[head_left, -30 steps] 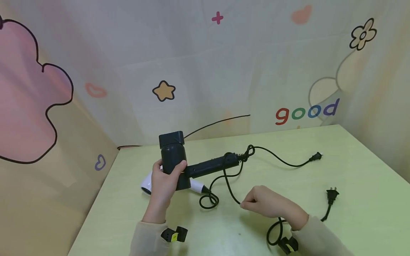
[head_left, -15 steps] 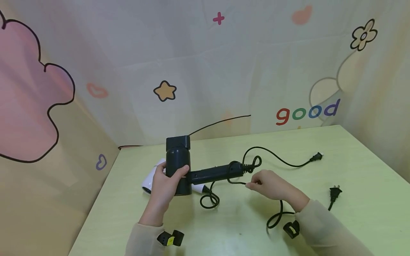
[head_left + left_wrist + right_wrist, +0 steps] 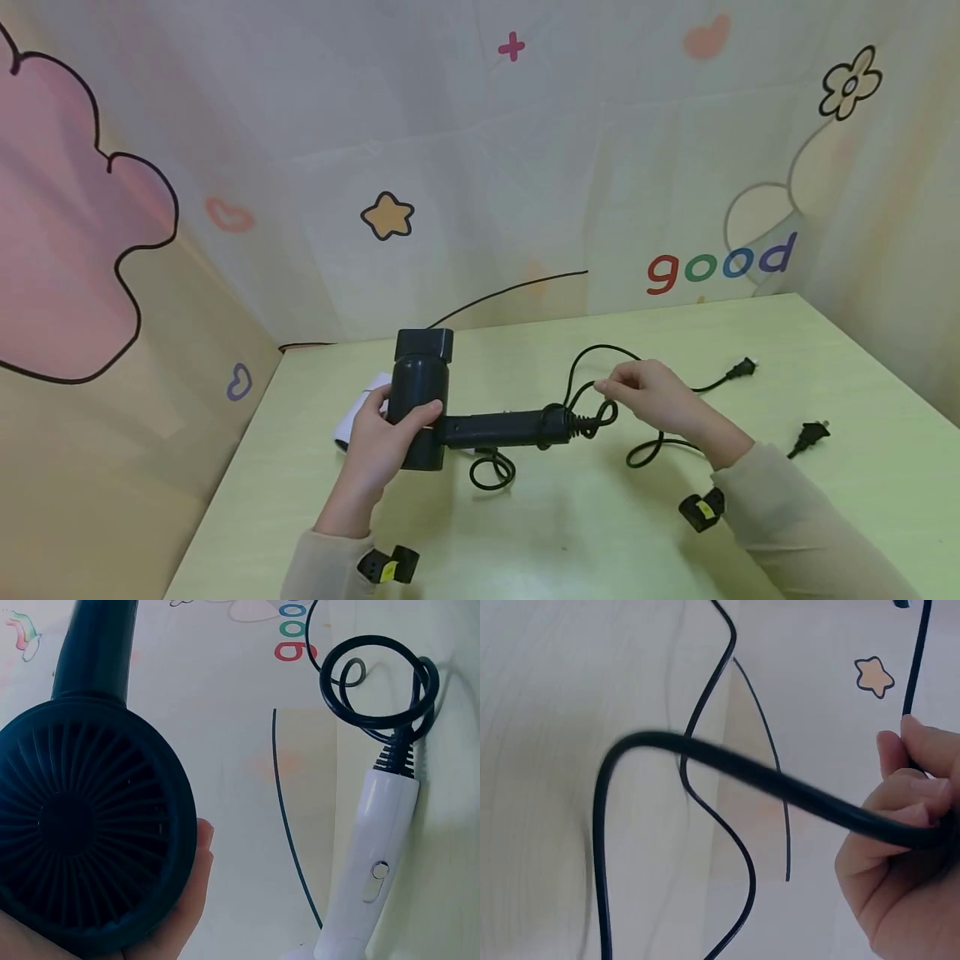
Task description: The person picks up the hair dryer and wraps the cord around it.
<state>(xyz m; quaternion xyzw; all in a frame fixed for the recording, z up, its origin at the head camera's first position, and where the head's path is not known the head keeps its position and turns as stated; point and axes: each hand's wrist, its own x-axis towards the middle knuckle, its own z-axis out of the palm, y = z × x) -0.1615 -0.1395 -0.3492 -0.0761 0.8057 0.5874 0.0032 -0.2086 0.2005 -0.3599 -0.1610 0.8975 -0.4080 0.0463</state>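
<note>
My left hand (image 3: 386, 433) grips a dark hair dryer (image 3: 418, 387) by its barrel, thumb across the front. Its handle (image 3: 495, 429) points right, with a turn of black cord around the handle's end. In the left wrist view the dryer's round vented back (image 3: 67, 817) faces the camera. My right hand (image 3: 656, 396) pinches the dark dryer's cord (image 3: 907, 829) just right of the handle, and the cord passes through the curled fingers. Behind the left hand lies a white hair dryer (image 3: 375, 847), partly hidden in the head view, with a sliding switch on its handle.
The white dryer's cord (image 3: 492, 473) lies coiled on the pale green table (image 3: 555, 533). One plug (image 3: 742, 367) rests at the back right, and another plug (image 3: 812, 437) sits nearer the right forearm. A printed curtain (image 3: 480, 167) hangs behind the table.
My right hand has moved up and right with the cord, from below the handle to beyond its end. The dark dryer has lowered slightly, its handle now nearly level. The nearer plug has shifted.
</note>
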